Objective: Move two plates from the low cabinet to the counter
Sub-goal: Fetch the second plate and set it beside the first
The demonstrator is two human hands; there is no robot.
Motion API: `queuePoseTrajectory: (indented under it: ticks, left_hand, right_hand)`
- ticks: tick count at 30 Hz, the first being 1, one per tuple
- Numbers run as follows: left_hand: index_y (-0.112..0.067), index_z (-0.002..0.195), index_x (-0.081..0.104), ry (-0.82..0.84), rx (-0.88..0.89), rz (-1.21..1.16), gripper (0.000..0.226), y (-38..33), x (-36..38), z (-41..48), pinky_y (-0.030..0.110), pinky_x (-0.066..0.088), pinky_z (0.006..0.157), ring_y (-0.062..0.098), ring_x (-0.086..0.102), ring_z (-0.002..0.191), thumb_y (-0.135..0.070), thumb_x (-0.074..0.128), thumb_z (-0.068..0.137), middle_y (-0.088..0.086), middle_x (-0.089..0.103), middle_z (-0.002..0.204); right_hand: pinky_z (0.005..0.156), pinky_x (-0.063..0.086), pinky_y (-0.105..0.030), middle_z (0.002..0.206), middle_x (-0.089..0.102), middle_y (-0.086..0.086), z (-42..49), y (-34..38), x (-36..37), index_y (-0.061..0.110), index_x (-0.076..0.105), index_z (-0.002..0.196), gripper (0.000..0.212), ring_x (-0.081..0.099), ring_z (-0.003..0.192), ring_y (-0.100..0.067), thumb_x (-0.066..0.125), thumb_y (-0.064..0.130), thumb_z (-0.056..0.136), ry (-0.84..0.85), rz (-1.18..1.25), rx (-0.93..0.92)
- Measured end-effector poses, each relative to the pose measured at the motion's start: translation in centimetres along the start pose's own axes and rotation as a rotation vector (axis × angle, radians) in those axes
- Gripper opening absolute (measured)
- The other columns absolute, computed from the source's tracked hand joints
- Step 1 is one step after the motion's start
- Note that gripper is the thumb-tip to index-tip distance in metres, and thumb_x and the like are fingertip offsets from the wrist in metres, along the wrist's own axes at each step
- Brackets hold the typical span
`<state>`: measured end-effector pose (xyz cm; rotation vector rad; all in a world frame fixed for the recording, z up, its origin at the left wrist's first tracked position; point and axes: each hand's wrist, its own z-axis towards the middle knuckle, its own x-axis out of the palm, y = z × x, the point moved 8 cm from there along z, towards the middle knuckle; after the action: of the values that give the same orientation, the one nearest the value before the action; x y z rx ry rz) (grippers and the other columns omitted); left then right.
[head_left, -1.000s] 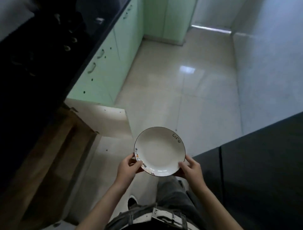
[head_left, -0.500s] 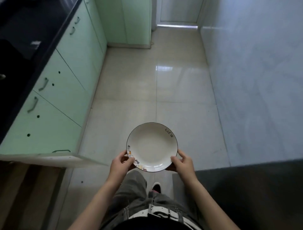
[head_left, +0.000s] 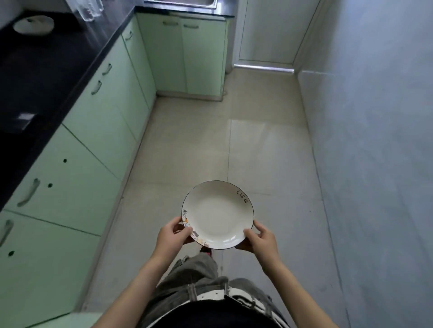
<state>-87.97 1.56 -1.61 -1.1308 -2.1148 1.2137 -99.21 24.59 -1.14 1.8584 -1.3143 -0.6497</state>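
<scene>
I hold a white plate (head_left: 218, 214) with a thin dark rim, the word "life" and small coloured pictures on its edge. It is level, face up, above the floor in front of my waist. My left hand (head_left: 172, 237) grips its near left edge, thumb on top. My right hand (head_left: 260, 238) grips its near right edge the same way. The black counter (head_left: 46, 77) runs along the left. Another white plate or dish (head_left: 34, 24) lies on the counter at the far left corner.
Pale green cabinets (head_left: 93, 145) with metal handles stand under the counter and across the far end. Clear glass objects (head_left: 90, 9) stand on the counter at the back. A sink edge (head_left: 180, 2) shows at the top. A grey wall (head_left: 375, 140) bounds the right; tiled floor (head_left: 210, 140) lies ahead.
The view has swung away from the open low cabinet and the dark surface at right, towards the far end of the kitchen. The plate stays gripped in both hands.
</scene>
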Motion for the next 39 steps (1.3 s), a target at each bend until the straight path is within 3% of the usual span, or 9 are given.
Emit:
queuePoseTrajectory:
  ticks: [6, 9, 11, 15, 18, 25, 32, 35, 39]
  left_hand:
    - [-0.017, 0.098, 0.071, 0.079, 0.052, 0.024, 0.030, -11.5, 5.6, 13.1, 0.030, 0.061, 0.070, 0.024, 0.073, 0.079, 0.006, 0.057, 0.085, 0.017, 0.074, 0.092]
    - [-0.015, 0.097, 0.071, 0.106, 0.043, 0.017, 0.029, -14.7, 8.7, 19.2, 0.031, 0.061, 0.070, 0.022, 0.072, 0.077, 0.007, 0.057, 0.085, 0.018, 0.073, 0.091]
    - [-0.018, 0.094, 0.071, 0.111, 0.035, 0.012, 0.030, -16.4, 10.5, 23.8, 0.029, 0.060, 0.069, 0.020, 0.072, 0.076, 0.007, 0.057, 0.085, 0.015, 0.074, 0.089]
    - [-0.017, 0.090, 0.070, 0.032, 0.005, -0.018, 0.029, -20.0, 13.4, 32.5, 0.027, 0.060, 0.066, 0.022, 0.069, 0.076, 0.008, 0.057, 0.086, 0.013, 0.073, 0.085]
    - [-0.017, 0.088, 0.071, -0.067, -0.012, -0.059, 0.029, -23.9, 14.2, 37.7, 0.027, 0.060, 0.065, 0.021, 0.068, 0.075, 0.009, 0.057, 0.086, 0.011, 0.072, 0.082]
    - [-0.005, 0.101, 0.068, -0.323, -0.009, -0.118, 0.020, -31.4, 10.4, 47.2, 0.047, 0.057, 0.086, 0.033, 0.067, 0.091, 0.005, 0.060, 0.086, 0.025, 0.071, 0.101]
    - [0.010, 0.105, 0.062, -0.528, -0.052, -0.233, 0.019, -35.6, 3.8, 58.3, 0.023, 0.061, 0.067, 0.026, 0.064, 0.086, 0.010, 0.056, 0.087, 0.027, 0.069, 0.102]
    - [0.008, 0.105, 0.063, -0.556, -0.046, -0.266, 0.020, -39.0, 0.7, 63.7, 0.021, 0.060, 0.065, 0.026, 0.064, 0.086, 0.010, 0.055, 0.087, 0.023, 0.069, 0.101]
    - [0.002, 0.099, 0.066, -0.592, -0.044, -0.289, 0.019, -43.9, -3.0, 69.9, 0.027, 0.061, 0.070, 0.025, 0.065, 0.085, 0.008, 0.056, 0.085, 0.022, 0.071, 0.098]
  right_hand:
    - [0.056, 0.060, -0.029, 0.064, 0.074, -0.008, 10.2, 11.8, -1.4, 0.038, 0.065, 0.100, 0.043, 0.074, 0.063, -0.022, 0.056, -0.003, 0.091, -0.116, 0.017, -0.061]
    - [0.065, 0.063, -0.043, 0.073, 0.073, -0.016, 15.8, 15.8, -2.7, 0.037, 0.070, 0.095, 0.041, 0.071, 0.068, -0.031, 0.057, -0.001, 0.090, -0.140, 0.011, -0.063]
    - [0.063, 0.063, -0.039, 0.076, 0.076, -0.016, 20.5, 18.4, -3.2, 0.037, 0.068, 0.099, 0.042, 0.074, 0.071, -0.033, 0.055, -0.003, 0.090, -0.130, 0.027, -0.043]
    - [0.060, 0.062, -0.034, 0.074, 0.076, -0.012, 30.6, 24.6, -3.3, 0.034, 0.068, 0.096, 0.043, 0.073, 0.069, -0.032, 0.052, -0.006, 0.091, -0.078, -0.009, -0.040]
    - [0.060, 0.062, -0.034, 0.079, 0.072, -0.020, 37.5, 30.3, -2.1, 0.027, 0.069, 0.102, 0.042, 0.071, 0.069, -0.033, 0.050, -0.008, 0.090, 0.003, -0.056, -0.032]
    - [0.063, 0.062, -0.035, 0.074, 0.074, -0.015, 51.0, 41.2, 6.5, 0.028, 0.065, 0.118, 0.049, 0.074, 0.068, -0.029, 0.048, -0.007, 0.088, 0.257, -0.170, 0.006]
    - [0.069, 0.063, -0.043, 0.073, 0.072, -0.016, 64.3, 47.9, 19.0, 0.019, 0.066, 0.124, 0.047, 0.073, 0.070, -0.032, 0.049, -0.005, 0.087, 0.448, -0.293, 0.001]
    - [0.064, 0.063, -0.038, 0.069, 0.074, -0.009, 69.3, 51.2, 24.3, 0.019, 0.064, 0.126, 0.047, 0.075, 0.068, -0.029, 0.048, -0.005, 0.089, 0.486, -0.317, -0.011]
    - [0.062, 0.062, -0.034, 0.079, 0.077, -0.016, 74.9, 56.3, 30.1, 0.023, 0.058, 0.133, 0.052, 0.076, 0.073, -0.033, 0.050, -0.003, 0.089, 0.504, -0.326, -0.009]
